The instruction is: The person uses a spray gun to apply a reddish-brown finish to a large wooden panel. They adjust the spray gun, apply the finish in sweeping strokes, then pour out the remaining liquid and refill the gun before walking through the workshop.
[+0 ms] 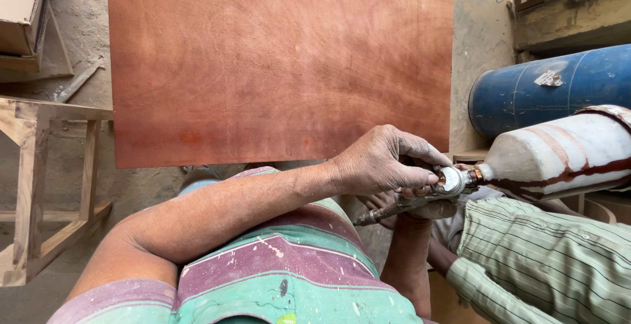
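Observation:
My left hand reaches across my body and pinches a round metal fitting on top of a spray gun. My right hand sits below it, mostly hidden, and grips the gun's body. The gun's metal stem points down to the left. A white plastic jug streaked with dark brown liquid lies tilted, with its neck against the metal fitting. A co-worker's arm in a green pinstriped sleeve comes in from the right under the jug.
A large reddish-brown plywood sheet lies ahead of me. A bare wooden frame stands at the left. A blue drum lies on its side at the right, behind the jug. The concrete floor is dusty.

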